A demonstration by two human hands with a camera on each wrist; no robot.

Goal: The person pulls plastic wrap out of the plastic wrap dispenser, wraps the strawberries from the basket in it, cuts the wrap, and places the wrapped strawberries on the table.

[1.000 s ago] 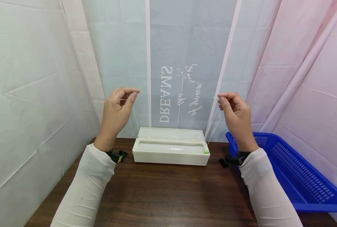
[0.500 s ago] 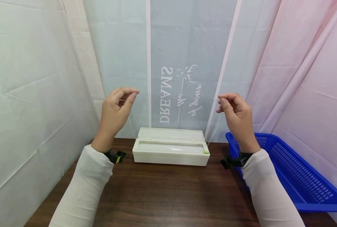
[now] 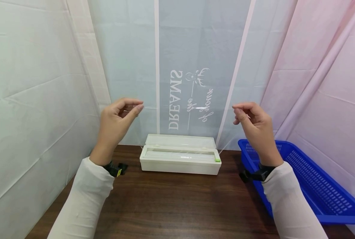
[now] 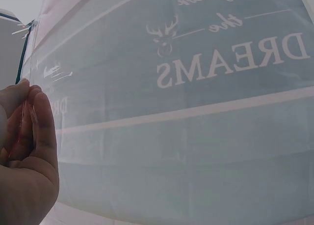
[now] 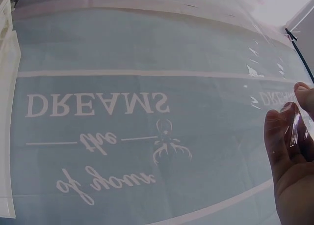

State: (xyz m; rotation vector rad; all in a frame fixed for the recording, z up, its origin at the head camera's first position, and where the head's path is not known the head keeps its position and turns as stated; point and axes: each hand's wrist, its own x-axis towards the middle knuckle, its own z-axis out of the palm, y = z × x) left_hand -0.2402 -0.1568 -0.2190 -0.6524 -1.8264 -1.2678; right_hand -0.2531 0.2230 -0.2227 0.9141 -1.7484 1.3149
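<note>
Between my two raised hands stretches a sheet of clear cling film (image 3: 199,108), showing mostly as thin glints. My left hand (image 3: 117,119) pinches its left corner between thumb and fingers. On the other side my right hand (image 3: 256,124) pinches the right corner; bunched film (image 5: 294,129) shines between its fingers in the right wrist view. From both corners the film runs down to a white cling film dispenser (image 3: 178,166) on the table. Its translucent lid (image 3: 180,141) is tipped back, and a green slide cutter (image 3: 217,160) sits at the right end of its front bar.
A blue perforated basket (image 3: 330,219) stands to the right, partly behind my right forearm. The dark wooden table (image 3: 177,205) spreads in front of the dispenser. Behind it hangs a printed grey-blue cloth (image 3: 183,39), with pale cloth walls on both sides.
Both hands have moved a little apart and slightly lower, pulling the film wider. The dispenser and basket have stayed in place.
</note>
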